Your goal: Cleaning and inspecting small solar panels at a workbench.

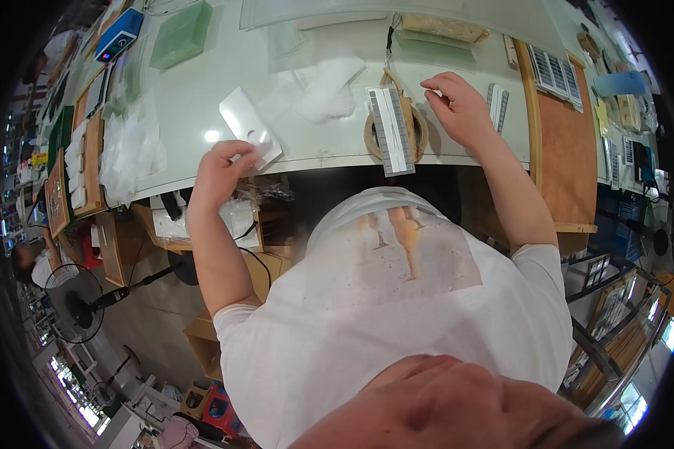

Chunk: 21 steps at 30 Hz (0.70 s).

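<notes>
Left hand (225,166) touches the white plate (240,112), likely steadying it, pinch hard to tell; right hand's (457,108) grip loosely parted beside the tape roll (423,136).

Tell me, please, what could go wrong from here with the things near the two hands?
1. The long grey-and-white striped strip lies over the round beige ring, its near end seeming to reach past the edge of the white table; a bump from the right hand beside it might knock it down.
2. The glossy white rectangular piece at the left hand lies close to that edge and could slip off.
</notes>
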Each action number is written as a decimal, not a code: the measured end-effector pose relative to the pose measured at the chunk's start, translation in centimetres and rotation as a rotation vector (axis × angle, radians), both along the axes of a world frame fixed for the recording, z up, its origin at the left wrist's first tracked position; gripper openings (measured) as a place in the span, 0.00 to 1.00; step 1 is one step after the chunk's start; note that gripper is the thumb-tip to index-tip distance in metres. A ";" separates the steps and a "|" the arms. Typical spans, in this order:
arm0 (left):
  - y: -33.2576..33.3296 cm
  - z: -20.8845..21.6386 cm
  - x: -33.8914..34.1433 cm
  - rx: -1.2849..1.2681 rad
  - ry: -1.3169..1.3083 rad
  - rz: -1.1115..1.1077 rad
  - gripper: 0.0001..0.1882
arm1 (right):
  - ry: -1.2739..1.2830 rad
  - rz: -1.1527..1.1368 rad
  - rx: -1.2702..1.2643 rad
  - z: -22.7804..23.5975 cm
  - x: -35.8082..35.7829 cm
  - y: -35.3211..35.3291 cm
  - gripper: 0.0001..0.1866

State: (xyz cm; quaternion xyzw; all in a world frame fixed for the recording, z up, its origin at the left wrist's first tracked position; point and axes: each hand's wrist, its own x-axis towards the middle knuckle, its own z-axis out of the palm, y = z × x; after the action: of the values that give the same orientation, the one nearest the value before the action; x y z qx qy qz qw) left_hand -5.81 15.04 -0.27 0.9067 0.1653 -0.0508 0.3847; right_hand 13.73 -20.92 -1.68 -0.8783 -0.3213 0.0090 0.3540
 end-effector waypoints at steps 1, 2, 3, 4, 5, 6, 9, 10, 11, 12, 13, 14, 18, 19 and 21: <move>0.1 0.0 0.0 -0.094 0.032 0.176 0.11 | 0.001 -0.001 0.001 0.0 0.0 0.0 0.09; 0.2 0.0 0.0 -0.189 0.063 0.351 0.11 | 0.003 0.001 0.012 0.1 -0.1 -0.1 0.09; 0.1 -0.5 0.2 -0.326 -0.182 0.521 0.11 | 0.005 0.003 0.023 0.1 -0.1 -0.2 0.09; -0.2 -1.0 0.4 -0.461 -0.431 0.688 0.11 | 0.005 0.000 0.022 0.1 -0.2 -0.3 0.09; -1.6 -0.3 0.8 -0.512 -0.688 0.794 0.10 | 0.050 -0.008 0.068 0.0 -0.3 -0.3 0.10; -2.8 0.1 1.2 -0.516 -0.686 0.792 0.10 | 0.095 -0.017 0.116 -0.1 -0.5 -0.4 0.10; -6.7 0.2 2.3 0.049 -1.154 0.443 0.07 | 0.601 0.015 0.449 0.3 -2.5 0.4 0.12; -8.3 -0.2 2.8 0.292 -1.229 0.183 0.07 | 0.814 0.071 0.503 1.4 -3.5 0.7 0.13; -10.3 0.3 3.4 0.302 -1.242 -0.036 0.12 | 1.027 0.128 0.553 3.0 -4.7 1.1 0.14; -11.9 -0.3 3.5 0.223 -1.190 -0.220 0.15 | 1.167 0.197 0.617 4.6 -5.9 1.9 0.14; -13.1 -0.4 4.5 0.186 -1.199 -0.399 0.17 | 1.160 0.152 0.614 4.6 -7.1 2.4 0.14; -14.2 0.3 5.3 0.139 -1.172 -0.516 0.17 | 1.149 0.099 0.616 4.3 -7.9 2.5 0.13; -17.0 0.8 6.7 -0.352 -1.009 0.160 0.14 | 1.142 -0.007 0.626 2.4 -7.8 1.6 0.11; -16.2 0.3 7.0 -0.532 -0.669 0.156 0.15 | 1.142 -0.009 0.626 2.2 -7.9 1.4 0.11; -14.3 0.3 8.1 -0.718 -0.070 0.077 0.16 | 1.139 -0.049 0.525 2.2 -8.4 1.1 0.14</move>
State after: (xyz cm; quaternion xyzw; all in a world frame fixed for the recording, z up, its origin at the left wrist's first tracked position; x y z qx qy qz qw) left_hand 2.27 0.70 -0.02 0.7082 0.1578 -0.0602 0.6855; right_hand 5.34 -19.78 0.55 -0.6267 -0.0535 0.3882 0.6735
